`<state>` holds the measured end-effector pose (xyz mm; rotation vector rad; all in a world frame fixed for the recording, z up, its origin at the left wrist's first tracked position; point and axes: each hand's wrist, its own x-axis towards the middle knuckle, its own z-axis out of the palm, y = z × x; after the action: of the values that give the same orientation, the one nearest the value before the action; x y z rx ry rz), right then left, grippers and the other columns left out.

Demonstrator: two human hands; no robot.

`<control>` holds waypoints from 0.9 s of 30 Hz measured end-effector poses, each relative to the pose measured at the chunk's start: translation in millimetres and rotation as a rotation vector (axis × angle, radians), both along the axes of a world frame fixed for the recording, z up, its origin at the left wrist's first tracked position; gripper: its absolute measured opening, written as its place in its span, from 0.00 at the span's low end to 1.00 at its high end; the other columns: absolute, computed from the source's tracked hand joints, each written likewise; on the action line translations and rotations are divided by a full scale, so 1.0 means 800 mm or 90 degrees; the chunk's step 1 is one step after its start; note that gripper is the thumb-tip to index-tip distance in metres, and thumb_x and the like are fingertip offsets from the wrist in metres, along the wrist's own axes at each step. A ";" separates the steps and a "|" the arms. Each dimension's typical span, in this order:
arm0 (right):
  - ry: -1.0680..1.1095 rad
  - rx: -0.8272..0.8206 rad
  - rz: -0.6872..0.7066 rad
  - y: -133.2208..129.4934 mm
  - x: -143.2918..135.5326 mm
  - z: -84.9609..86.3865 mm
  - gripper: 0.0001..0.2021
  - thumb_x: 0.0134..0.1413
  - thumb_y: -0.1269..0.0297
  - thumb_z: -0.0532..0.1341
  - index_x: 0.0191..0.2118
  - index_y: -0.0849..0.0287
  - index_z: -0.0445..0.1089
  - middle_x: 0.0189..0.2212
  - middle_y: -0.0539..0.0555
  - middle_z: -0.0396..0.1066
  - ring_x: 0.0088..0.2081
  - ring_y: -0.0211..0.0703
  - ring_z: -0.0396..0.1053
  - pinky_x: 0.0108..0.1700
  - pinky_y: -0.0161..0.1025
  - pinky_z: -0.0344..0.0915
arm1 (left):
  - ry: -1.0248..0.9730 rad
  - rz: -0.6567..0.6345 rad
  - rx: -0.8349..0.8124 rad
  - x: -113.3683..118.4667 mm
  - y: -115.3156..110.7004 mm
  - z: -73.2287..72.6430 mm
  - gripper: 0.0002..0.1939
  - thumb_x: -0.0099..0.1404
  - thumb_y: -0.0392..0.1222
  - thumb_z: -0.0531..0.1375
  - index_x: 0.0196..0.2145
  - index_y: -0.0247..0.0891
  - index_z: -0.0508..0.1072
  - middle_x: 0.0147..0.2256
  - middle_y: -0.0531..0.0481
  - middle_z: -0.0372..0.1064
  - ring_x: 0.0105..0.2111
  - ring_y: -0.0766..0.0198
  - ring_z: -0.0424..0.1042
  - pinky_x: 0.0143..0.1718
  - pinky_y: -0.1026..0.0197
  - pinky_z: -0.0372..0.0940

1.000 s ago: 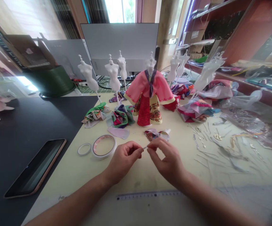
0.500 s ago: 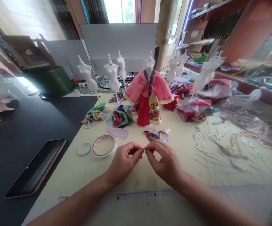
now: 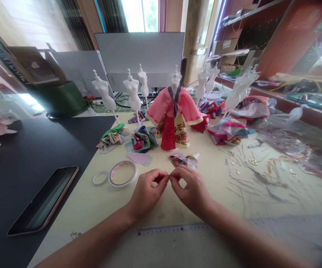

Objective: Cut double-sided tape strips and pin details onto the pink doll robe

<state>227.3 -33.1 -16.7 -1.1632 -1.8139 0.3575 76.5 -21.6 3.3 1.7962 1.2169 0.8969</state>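
My left hand (image 3: pixel 149 190) and my right hand (image 3: pixel 191 186) meet over the pale table mat (image 3: pixel 94 208), thumbs and forefingers pinched tip to tip. A tiny thin thing shows at the fingertips, too small to name. Just beyond them lies a folded patterned cloth scrap (image 3: pixel 183 160). Behind it a small mannequin wears a pink jacket (image 3: pixel 174 104) with a red and floral skirt. Left of my left hand are a large tape roll (image 3: pixel 135 175) and a small white ring (image 3: pixel 106 178). A ruler (image 3: pixel 172 229) lies in front of my hands.
White mannequins (image 3: pixel 133 93) stand at the back before a monitor (image 3: pixel 141 52). Bundled cloth pieces (image 3: pixel 144 139) sit below them. Silver chains (image 3: pixel 233 175) and thin strips lie at the right. A phone (image 3: pixel 45 201) rests on the dark surface at the left.
My right hand has shifted slightly left, closer against my left fingertips. The view has tilted a little. Both pinches stay closed.
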 end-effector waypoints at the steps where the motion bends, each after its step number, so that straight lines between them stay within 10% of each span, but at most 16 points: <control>1: -0.003 0.002 -0.005 0.000 -0.001 0.000 0.06 0.50 0.74 0.54 0.26 0.59 0.65 0.23 0.51 0.65 0.27 0.37 0.62 0.30 0.35 0.59 | 0.001 0.002 0.008 0.000 0.000 -0.001 0.08 0.60 0.40 0.57 0.28 0.35 0.72 0.27 0.51 0.71 0.28 0.65 0.68 0.31 0.65 0.62; 27: 0.390 -0.428 0.101 0.012 0.006 0.009 0.03 0.42 0.67 0.58 0.23 0.60 0.66 0.20 0.47 0.64 0.24 0.34 0.61 0.28 0.34 0.58 | -0.171 -0.042 -0.221 -0.001 0.005 0.006 0.10 0.60 0.44 0.58 0.28 0.34 0.72 0.24 0.52 0.67 0.28 0.66 0.64 0.35 0.62 0.60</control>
<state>232.3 -23.4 -9.4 -1.1613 -1.2588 1.3361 75.9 -18.0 7.9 1.3836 1.0603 0.8045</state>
